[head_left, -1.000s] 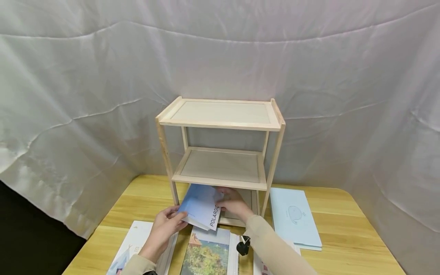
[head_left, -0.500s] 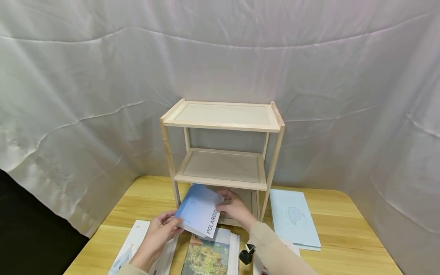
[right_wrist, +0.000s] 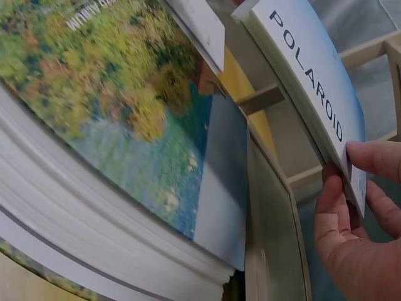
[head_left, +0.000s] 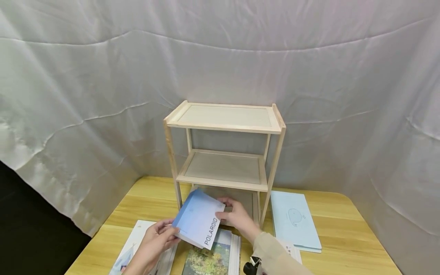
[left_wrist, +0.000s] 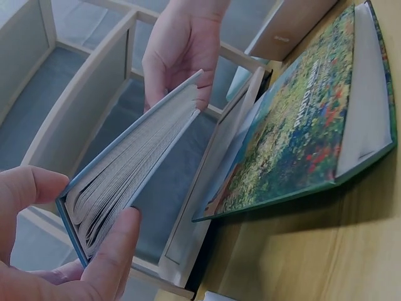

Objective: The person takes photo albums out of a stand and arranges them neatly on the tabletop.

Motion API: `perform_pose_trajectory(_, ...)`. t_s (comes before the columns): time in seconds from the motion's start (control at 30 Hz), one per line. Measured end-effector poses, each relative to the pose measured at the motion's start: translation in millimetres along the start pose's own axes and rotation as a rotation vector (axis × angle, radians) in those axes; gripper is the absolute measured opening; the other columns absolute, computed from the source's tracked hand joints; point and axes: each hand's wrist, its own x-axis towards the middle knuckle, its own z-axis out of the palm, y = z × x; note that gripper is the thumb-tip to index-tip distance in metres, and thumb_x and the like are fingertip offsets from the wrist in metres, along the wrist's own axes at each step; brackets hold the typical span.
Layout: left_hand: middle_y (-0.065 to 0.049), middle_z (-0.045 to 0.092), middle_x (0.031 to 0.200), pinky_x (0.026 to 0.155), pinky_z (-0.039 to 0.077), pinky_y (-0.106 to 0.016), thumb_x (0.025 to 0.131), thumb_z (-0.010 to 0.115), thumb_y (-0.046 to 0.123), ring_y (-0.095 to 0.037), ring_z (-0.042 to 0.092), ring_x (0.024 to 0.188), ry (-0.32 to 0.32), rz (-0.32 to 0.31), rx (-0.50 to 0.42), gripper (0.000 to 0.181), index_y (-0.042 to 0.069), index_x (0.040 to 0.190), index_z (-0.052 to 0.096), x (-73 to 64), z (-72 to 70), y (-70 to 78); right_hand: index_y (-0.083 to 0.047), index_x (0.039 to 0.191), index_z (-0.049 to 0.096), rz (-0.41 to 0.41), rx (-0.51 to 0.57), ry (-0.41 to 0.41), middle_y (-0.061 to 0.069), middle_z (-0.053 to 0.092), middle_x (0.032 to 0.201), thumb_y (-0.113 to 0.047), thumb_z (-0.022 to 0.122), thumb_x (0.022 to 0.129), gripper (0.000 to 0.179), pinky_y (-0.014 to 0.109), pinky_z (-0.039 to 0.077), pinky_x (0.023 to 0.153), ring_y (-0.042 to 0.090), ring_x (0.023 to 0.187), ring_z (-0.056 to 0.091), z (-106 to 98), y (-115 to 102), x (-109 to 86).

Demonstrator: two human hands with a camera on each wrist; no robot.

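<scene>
Both hands hold a small blue-to-white photo album (head_left: 199, 217) marked POLAROID, tilted in front of the shelf's lowest level. My left hand (head_left: 154, 242) pinches its lower left corner; in the left wrist view, the thumb and fingers (left_wrist: 116, 248) grip across its thick page block. On the opposite edge, my right hand (head_left: 238, 217) pinches near the upper right corner, thumb on the printed cover in the right wrist view. Below the album lies a thick photo book (head_left: 207, 259) with a garden-and-water cover, partly hidden by it.
A three-tier pale wooden shelf (head_left: 223, 184) stands behind the hands. A light-blue book with a whale drawing (head_left: 295, 219) lies to its right on the wooden table (head_left: 347, 233). At front left lies a white book (head_left: 132, 244); another white book (head_left: 292, 250) shows beneath the right sleeve.
The two hands have drawn the photo album toward the body and slightly left, away from the lowest shelf. Both have kept their grip. The head view has shifted slightly.
</scene>
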Motion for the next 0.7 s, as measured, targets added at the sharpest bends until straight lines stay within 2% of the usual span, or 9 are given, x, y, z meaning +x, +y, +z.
perform_pose_trajectory(0.13, -0.02, 0.062, 0.111, 0.084, 0.063, -0.037, 0.092, 0.064, 0.006, -0.025, 0.07, 0.091, 0.007, 0.002, -0.001, 0.055, -0.012, 0.14, 0.043, -5.8, -3.3, -3.0, 0.002, 0.139, 0.052, -0.004, 0.047, -0.014, 0.023, 0.049, 0.123, -0.002, 0.075, 0.085, 0.059, 0.033, 0.062, 0.085, 0.019, 0.087, 0.07, 4, -2, -5.1)
perform_pose_trajectory(0.27, -0.019, 0.065, 0.11, 0.081, 0.063, -0.036, 0.091, 0.064, 0.004, -0.024, 0.07, 0.089, 0.023, -0.003, 0.0, 0.055, -0.013, 0.139, 0.043, -10.9, -7.1, -4.7, 0.003, 0.14, 0.051, -0.027, 0.031, -0.016, 0.024, 0.049, 0.124, -0.002, 0.074, 0.085, 0.06, 0.032, 0.062, 0.083, 0.018, 0.086, 0.071, 7, -3, -9.6)
perform_pose_trajectory(0.5, -0.01, 0.07, 0.106, 0.079, 0.063, -0.036, 0.087, 0.064, 0.007, -0.021, 0.07, 0.091, -0.004, -0.048, 0.057, 0.058, -0.009, 0.14, 0.044, -20.0, -18.5, -4.5, -0.001, 0.138, 0.056, -0.028, 0.012, -0.021, 0.021, 0.051, 0.126, -0.004, 0.076, 0.084, 0.058, 0.034, 0.062, 0.082, 0.015, 0.08, 0.067, 17, -5, -19.7)
perform_pose_trajectory(0.7, -0.011, 0.071, 0.102, 0.076, 0.063, -0.036, 0.086, 0.063, 0.007, -0.021, 0.069, 0.084, 0.008, -0.076, 0.058, 0.059, -0.01, 0.138, 0.043, -24.1, -23.9, -7.2, -0.003, 0.137, 0.056, -0.02, 0.032, -0.055, 0.021, 0.05, 0.126, -0.005, 0.075, 0.086, 0.055, 0.033, 0.061, 0.081, 0.015, 0.082, 0.066, 22, -6, -26.1)
